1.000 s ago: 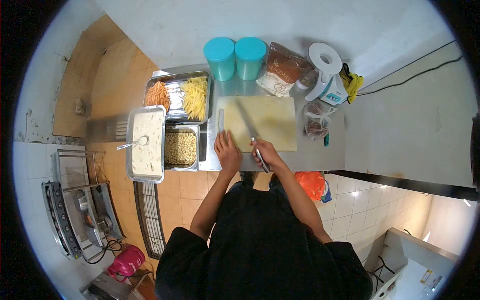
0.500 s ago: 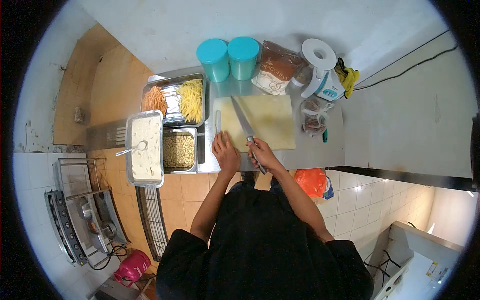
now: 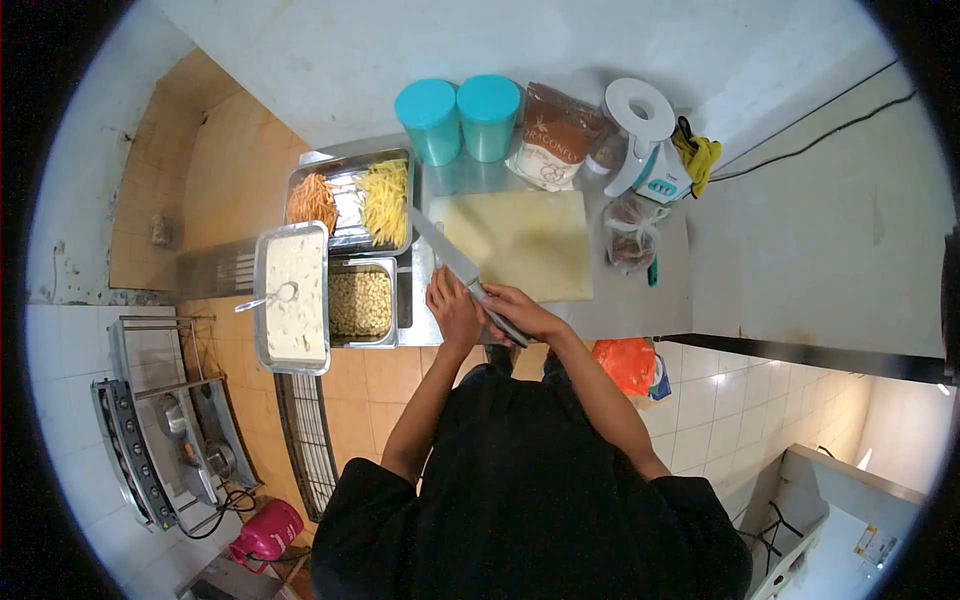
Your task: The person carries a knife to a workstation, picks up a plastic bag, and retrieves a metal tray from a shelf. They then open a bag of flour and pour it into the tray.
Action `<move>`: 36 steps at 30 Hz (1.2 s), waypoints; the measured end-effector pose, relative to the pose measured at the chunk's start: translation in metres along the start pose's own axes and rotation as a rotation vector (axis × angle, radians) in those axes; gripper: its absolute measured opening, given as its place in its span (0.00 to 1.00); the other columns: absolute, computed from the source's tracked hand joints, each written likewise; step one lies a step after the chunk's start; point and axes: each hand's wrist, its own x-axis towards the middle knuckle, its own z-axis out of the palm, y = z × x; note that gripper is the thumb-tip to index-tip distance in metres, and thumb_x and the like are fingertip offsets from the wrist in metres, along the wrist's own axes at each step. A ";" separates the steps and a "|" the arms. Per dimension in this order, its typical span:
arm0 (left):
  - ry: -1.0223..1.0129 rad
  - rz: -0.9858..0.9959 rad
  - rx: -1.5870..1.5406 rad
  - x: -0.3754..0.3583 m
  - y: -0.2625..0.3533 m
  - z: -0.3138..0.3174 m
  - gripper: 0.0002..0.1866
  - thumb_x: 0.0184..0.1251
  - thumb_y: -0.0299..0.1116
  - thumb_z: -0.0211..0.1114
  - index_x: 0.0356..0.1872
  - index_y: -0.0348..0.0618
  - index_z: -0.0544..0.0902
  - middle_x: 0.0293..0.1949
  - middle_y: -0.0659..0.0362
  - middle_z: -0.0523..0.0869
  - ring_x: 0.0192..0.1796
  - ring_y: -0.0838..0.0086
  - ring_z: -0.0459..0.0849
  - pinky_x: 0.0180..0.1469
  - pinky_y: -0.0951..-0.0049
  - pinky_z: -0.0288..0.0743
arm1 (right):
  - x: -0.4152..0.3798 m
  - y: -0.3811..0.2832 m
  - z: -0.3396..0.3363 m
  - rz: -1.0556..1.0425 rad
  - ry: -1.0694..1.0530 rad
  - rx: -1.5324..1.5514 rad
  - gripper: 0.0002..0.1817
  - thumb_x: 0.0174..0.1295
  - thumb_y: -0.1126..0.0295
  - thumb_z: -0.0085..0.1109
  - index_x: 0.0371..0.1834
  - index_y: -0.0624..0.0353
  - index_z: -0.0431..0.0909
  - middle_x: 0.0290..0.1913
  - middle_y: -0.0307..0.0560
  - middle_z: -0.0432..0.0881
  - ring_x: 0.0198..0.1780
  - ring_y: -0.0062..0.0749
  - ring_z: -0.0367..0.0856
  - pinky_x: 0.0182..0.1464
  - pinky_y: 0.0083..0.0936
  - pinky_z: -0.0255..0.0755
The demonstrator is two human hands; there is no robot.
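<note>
While gripped around the handle of the long steel-bladed kitchen knife (image 3: 455, 265), right hand (image 3: 515, 312) positioned at the near edge of the pale yellow rectangular cutting board (image 3: 525, 245), fingers curled tight on the handle. Blade angled up and to the left, tip reaching past the left edge of the board toward the trays. Left hand (image 3: 453, 308) laid flat on the steel counter (image 3: 640, 300) just beside the near left corner of the board, fingers pressed together and extended, touching or nearly touching the right hand; cannot tell which.

Left of the board: shallow steel tray with orange and yellow vegetable strips (image 3: 350, 200), small steel pan of pale round pieces (image 3: 360, 302) just in front of it, long steel pan of white batter (image 3: 293, 295) with a spoon (image 3: 265, 298) resting in it.

Behind the board: two teal lidded plastic containers (image 3: 458, 118) side by side, brown printed packet (image 3: 555, 135) leaning next to them, white appliance with round top (image 3: 648, 140), yellow cloth (image 3: 698, 155) at its right. Clear bag with dark contents (image 3: 630, 235) at the right edge of the board
</note>
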 end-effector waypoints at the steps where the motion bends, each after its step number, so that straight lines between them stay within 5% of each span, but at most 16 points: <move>1: -0.016 0.016 0.067 -0.002 -0.003 0.005 0.37 0.54 0.34 0.63 0.67 0.32 0.63 0.67 0.43 0.63 0.72 0.52 0.57 0.70 0.49 0.47 | -0.001 0.001 -0.006 -0.001 0.000 0.000 0.12 0.73 0.61 0.45 0.49 0.57 0.70 0.31 0.38 0.74 0.20 0.19 0.71 0.18 0.17 0.66; 4: 0.045 -0.002 -0.015 0.003 0.005 -0.003 0.38 0.52 0.31 0.62 0.67 0.33 0.62 0.67 0.43 0.63 0.72 0.52 0.57 0.70 0.50 0.48 | 0.010 0.023 -0.021 0.084 0.065 0.191 0.12 0.73 0.61 0.45 0.50 0.56 0.67 0.29 0.38 0.75 0.19 0.19 0.70 0.16 0.17 0.66; 6: 0.046 -0.008 -0.014 0.004 0.007 -0.007 0.38 0.51 0.29 0.62 0.67 0.33 0.62 0.67 0.43 0.63 0.71 0.52 0.58 0.70 0.50 0.48 | 0.018 0.037 -0.011 -0.054 0.573 0.079 0.11 0.74 0.62 0.42 0.54 0.51 0.66 0.31 0.37 0.72 0.20 0.18 0.68 0.17 0.17 0.65; 14: 0.032 -0.023 -0.014 0.005 0.012 -0.011 0.38 0.51 0.28 0.61 0.68 0.34 0.62 0.67 0.44 0.64 0.71 0.52 0.59 0.70 0.49 0.49 | 0.006 0.033 -0.016 -0.055 0.423 0.124 0.15 0.74 0.63 0.43 0.61 0.51 0.64 0.32 0.38 0.72 0.21 0.20 0.69 0.18 0.18 0.65; 17: 0.034 -0.033 -0.006 0.005 0.011 -0.008 0.38 0.51 0.28 0.61 0.68 0.33 0.62 0.67 0.44 0.64 0.71 0.53 0.59 0.69 0.49 0.49 | -0.003 0.031 -0.028 -0.036 0.189 0.178 0.18 0.73 0.64 0.44 0.63 0.56 0.63 0.32 0.40 0.74 0.19 0.21 0.70 0.16 0.20 0.67; 20: 0.058 -0.009 0.002 0.005 0.009 -0.009 0.37 0.52 0.29 0.60 0.68 0.33 0.62 0.67 0.44 0.64 0.71 0.53 0.59 0.69 0.49 0.49 | -0.004 0.031 -0.030 0.017 0.276 0.195 0.12 0.73 0.63 0.44 0.55 0.53 0.64 0.34 0.38 0.72 0.21 0.20 0.68 0.18 0.19 0.65; 22: 0.044 0.002 0.000 0.004 0.010 -0.012 0.37 0.52 0.29 0.60 0.67 0.33 0.63 0.67 0.43 0.63 0.71 0.52 0.59 0.69 0.49 0.50 | 0.006 0.039 -0.015 -0.158 0.612 0.369 0.12 0.73 0.63 0.45 0.55 0.52 0.64 0.33 0.37 0.71 0.20 0.20 0.66 0.18 0.18 0.64; 24: 0.028 -0.002 -0.005 0.005 0.012 -0.014 0.36 0.53 0.29 0.59 0.67 0.33 0.62 0.67 0.42 0.63 0.71 0.51 0.59 0.69 0.49 0.49 | 0.000 0.027 -0.013 -0.095 0.556 0.385 0.18 0.73 0.62 0.45 0.63 0.51 0.61 0.33 0.36 0.69 0.19 0.18 0.64 0.17 0.17 0.62; 26: 0.010 -0.003 -0.008 0.003 0.010 -0.012 0.36 0.54 0.30 0.59 0.67 0.33 0.62 0.67 0.42 0.63 0.70 0.51 0.59 0.69 0.48 0.49 | -0.014 0.015 -0.013 0.006 0.071 0.374 0.23 0.72 0.62 0.48 0.69 0.46 0.59 0.32 0.36 0.70 0.19 0.17 0.65 0.16 0.15 0.61; 30: 0.051 0.088 -0.069 -0.001 -0.008 0.007 0.35 0.56 0.32 0.59 0.67 0.32 0.63 0.67 0.39 0.62 0.70 0.48 0.58 0.69 0.47 0.48 | -0.030 -0.006 -0.014 0.185 -0.382 0.287 0.26 0.72 0.58 0.47 0.70 0.52 0.59 0.31 0.38 0.68 0.18 0.14 0.63 0.16 0.12 0.62; 34: 0.033 0.047 -0.122 0.000 0.008 -0.016 0.36 0.56 0.32 0.59 0.67 0.32 0.62 0.67 0.38 0.61 0.71 0.47 0.57 0.69 0.47 0.48 | -0.025 0.010 -0.024 0.201 -0.416 0.311 0.26 0.72 0.58 0.48 0.70 0.54 0.59 0.30 0.36 0.67 0.18 0.13 0.62 0.15 0.12 0.60; 36: -0.066 -0.017 0.040 -0.001 0.002 -0.001 0.37 0.54 0.31 0.60 0.68 0.33 0.61 0.68 0.41 0.62 0.71 0.49 0.58 0.69 0.48 0.48 | -0.016 0.028 -0.031 0.035 -0.029 0.452 0.23 0.72 0.59 0.47 0.67 0.52 0.62 0.30 0.35 0.66 0.18 0.13 0.62 0.16 0.12 0.58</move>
